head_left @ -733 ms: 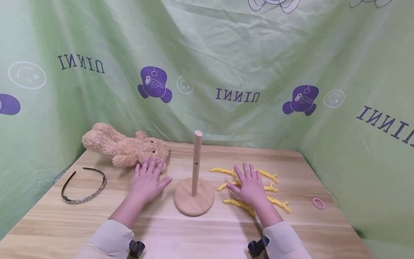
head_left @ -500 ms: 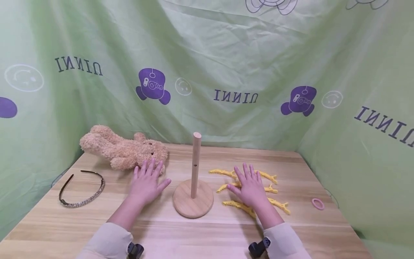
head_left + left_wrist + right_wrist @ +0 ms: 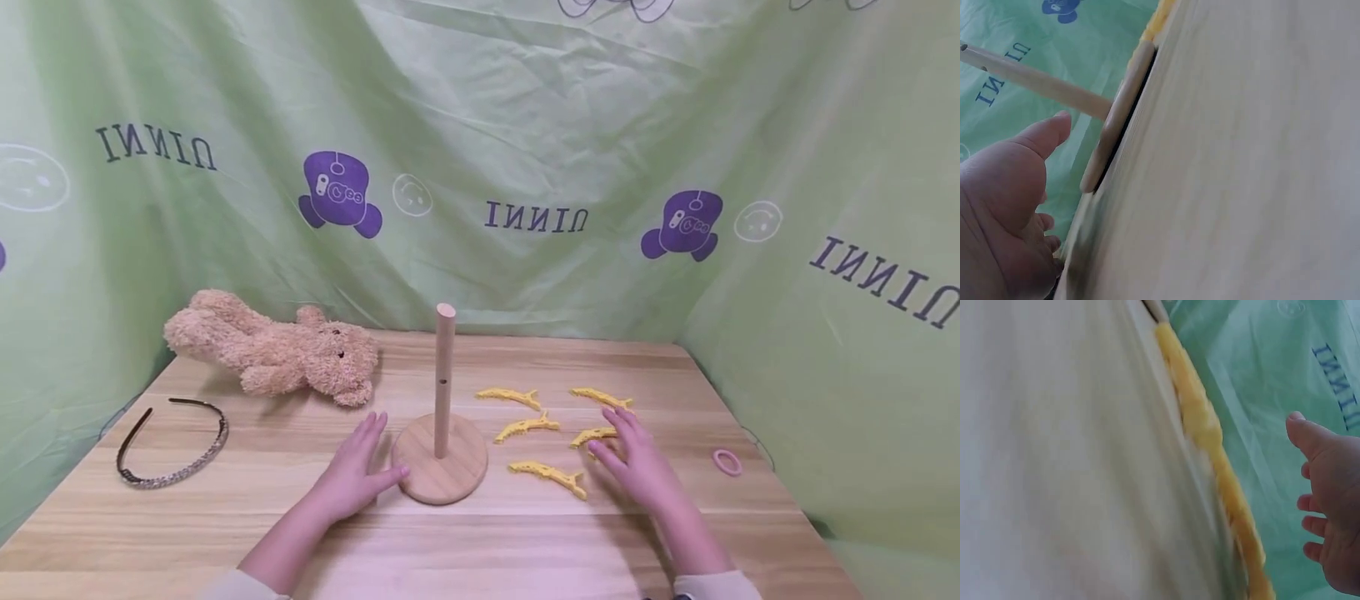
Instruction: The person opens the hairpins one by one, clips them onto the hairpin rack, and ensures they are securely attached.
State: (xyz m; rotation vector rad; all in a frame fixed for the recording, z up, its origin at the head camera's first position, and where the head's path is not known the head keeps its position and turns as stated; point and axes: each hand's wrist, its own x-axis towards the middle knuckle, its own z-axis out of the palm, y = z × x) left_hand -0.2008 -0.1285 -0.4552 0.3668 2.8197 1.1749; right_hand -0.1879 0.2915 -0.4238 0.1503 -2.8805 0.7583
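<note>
My left hand [image 3: 352, 471] is left of the wooden stand [image 3: 444, 383], fingers extended, thumb tip right at the rim of its round base. In the left wrist view the thumb [image 3: 1047, 134] points toward the upright post, and nothing is in the hand. Over the right side of several yellow alligator hair clips [image 3: 543, 477] is my right hand [image 3: 645, 467]. Its fingers are spread and hold nothing; they overlap the ends of the two clips on the right. The right wrist view shows the hand apart from the yellow clips [image 3: 1197, 419].
A plush teddy bear [image 3: 277, 350] lies on its side at the back left of the wooden table [image 3: 442, 550]. In front of it is a beaded headband [image 3: 176, 475]. A pink hair tie [image 3: 727, 462] lies near the right edge. Green printed cloth [image 3: 465, 125] hangs behind.
My left hand has drawn back from beside the teddy bear toward the stand's base. My right hand has moved right, uncovering the yellow clips. The head view has shifted slightly right.
</note>
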